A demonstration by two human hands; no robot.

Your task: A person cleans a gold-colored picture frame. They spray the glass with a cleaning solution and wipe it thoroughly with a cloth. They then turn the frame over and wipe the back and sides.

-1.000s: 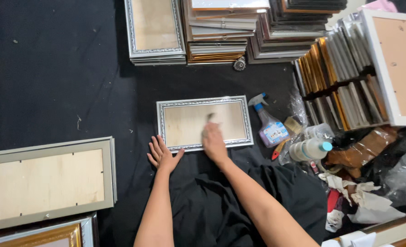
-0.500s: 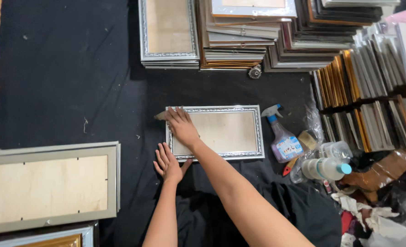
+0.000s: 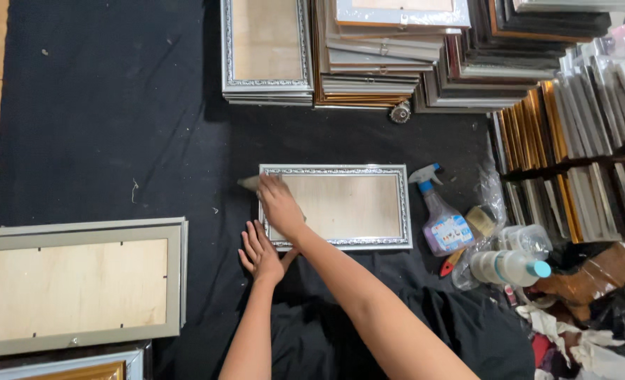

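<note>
Head view: silver ornate frame (image 3: 335, 208), back-side up.

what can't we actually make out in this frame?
Head view only:
- What the right hand holds at the silver frame's left edge: blurred, mostly under the fingers.
- Left hand's palm side: flat on the black cloth, hidden.
- Spray bottle label: too small.
- Frame stacks: cut by the top edge.
- Grey frame: cut by the left edge.
</note>
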